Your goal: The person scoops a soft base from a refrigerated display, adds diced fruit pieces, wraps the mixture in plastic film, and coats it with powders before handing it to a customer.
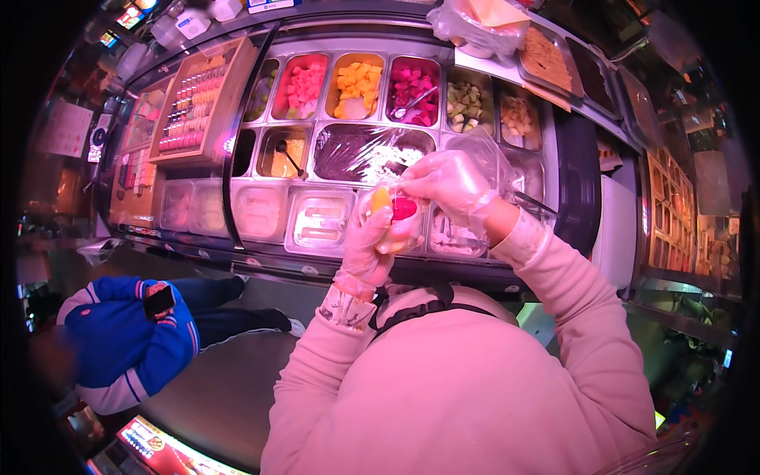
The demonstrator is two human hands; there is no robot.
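Over steel trays, gloved left hand (369,241), clear fruit cup (396,215), right hand (447,178)

We work close over the table (261,257), a chilled well packed wall to wall with steel tubs. Our left hand (366,245) and right hand (453,184) meet above the front row around a clear cup (393,212), blocking the tubs beneath. To the left, the lidded front tubs (321,222) lie uncovered by our arms, open to reach. Spoon handles jut from the pink fruit tub (412,91) and the dark tub (283,150). A plastic-wrapped tray (360,150) lies just behind our hands. A bag (475,28) crowds the back ledge. A person in blue (127,340) sits low on our left, away from the tubs.
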